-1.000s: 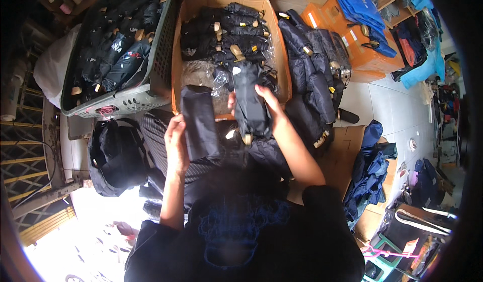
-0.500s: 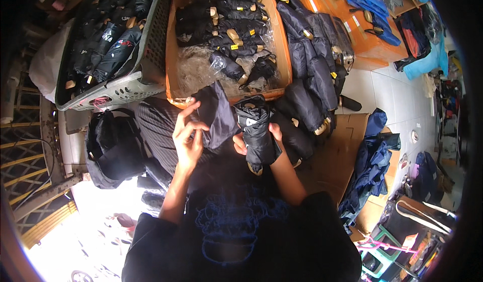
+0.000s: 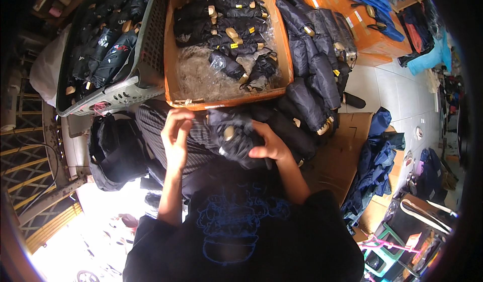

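Note:
My right hand [image 3: 270,143] grips a folded black umbrella [image 3: 243,148], fingers and thumb around its right side. The umbrella is tilted so that its tan handle end [image 3: 229,133] points up toward me; its outline is blurred. Dark cloth [image 3: 217,117] lies against its upper left side; I cannot tell whether this is a separate sleeve or the umbrella's own fabric. Just left of it, my left hand [image 3: 176,133] is raised with fingers bent and apart, and nothing shows between them. Several more folded black umbrellas [image 3: 307,100] lie in a pile to the right.
Ahead stands a cardboard box [image 3: 229,102] with wrapped umbrellas and clear plastic. A dark perforated crate [image 3: 151,45] full of umbrellas is at left, above a black bag [image 3: 118,153]. At right are a cardboard sheet [image 3: 347,141], blue cloth [image 3: 373,163] and orange boxes [image 3: 352,27].
The umbrella has turned, bringing its handle end up, and moved left with my right hand. The dark sleeve near my left hand no longer hangs spread out. My left hand has lowered slightly.

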`<state>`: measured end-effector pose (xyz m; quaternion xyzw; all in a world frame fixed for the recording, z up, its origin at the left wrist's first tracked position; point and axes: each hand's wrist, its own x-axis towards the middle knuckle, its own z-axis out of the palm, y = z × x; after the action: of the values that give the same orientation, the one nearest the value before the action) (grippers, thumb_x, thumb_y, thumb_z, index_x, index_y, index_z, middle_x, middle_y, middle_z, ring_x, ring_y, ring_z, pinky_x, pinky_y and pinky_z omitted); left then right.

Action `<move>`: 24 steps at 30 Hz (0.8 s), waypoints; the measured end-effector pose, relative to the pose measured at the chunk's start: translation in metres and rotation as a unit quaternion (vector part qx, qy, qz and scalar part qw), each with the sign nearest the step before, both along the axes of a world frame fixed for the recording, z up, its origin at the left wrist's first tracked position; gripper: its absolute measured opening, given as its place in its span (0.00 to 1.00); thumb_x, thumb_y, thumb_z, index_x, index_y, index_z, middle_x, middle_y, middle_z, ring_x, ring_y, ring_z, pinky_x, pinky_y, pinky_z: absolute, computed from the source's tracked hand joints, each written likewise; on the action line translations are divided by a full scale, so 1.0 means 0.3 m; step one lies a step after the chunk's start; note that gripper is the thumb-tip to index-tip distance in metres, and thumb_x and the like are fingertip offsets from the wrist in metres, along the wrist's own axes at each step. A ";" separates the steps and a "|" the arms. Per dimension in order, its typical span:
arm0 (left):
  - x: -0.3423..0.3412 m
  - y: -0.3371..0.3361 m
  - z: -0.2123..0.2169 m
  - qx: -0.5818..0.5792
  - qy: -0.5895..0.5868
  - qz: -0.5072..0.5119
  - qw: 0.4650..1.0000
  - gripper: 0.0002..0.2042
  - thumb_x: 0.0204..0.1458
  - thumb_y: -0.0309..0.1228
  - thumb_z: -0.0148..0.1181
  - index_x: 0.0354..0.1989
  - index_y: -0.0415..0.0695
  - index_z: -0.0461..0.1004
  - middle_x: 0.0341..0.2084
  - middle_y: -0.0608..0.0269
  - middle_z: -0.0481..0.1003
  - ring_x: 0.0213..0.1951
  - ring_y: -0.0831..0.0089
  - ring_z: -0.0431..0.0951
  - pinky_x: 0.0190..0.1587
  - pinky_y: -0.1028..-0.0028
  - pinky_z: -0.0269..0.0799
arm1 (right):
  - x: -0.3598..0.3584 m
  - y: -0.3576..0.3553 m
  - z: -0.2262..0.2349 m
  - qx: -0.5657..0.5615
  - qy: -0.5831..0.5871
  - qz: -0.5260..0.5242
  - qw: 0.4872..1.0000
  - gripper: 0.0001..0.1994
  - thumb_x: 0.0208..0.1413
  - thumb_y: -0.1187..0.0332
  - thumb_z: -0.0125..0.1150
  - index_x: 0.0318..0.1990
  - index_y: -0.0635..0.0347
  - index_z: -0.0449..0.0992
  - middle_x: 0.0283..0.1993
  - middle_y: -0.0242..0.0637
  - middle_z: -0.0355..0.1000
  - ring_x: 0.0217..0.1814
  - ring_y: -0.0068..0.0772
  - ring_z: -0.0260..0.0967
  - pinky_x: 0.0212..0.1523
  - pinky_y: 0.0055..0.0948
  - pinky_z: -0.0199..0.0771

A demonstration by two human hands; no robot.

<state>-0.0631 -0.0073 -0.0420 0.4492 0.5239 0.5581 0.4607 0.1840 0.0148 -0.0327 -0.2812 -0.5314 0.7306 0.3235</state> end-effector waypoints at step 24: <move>0.106 0.099 0.073 0.187 0.417 0.050 0.888 0.10 0.37 0.21 0.68 0.31 0.45 0.81 0.24 0.68 0.73 0.29 0.70 0.71 0.36 0.71 0.65 | 0.123 -0.039 0.014 -0.111 0.039 0.026 0.993 0.44 0.39 0.57 0.67 0.62 0.75 0.56 0.60 0.48 0.63 0.61 0.39 0.62 0.63 0.33 0.57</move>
<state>-0.0315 0.0225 -0.0200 0.6917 0.5753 0.4294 0.0782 0.2208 0.0031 -0.0286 -0.2722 -0.4411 0.8040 0.2916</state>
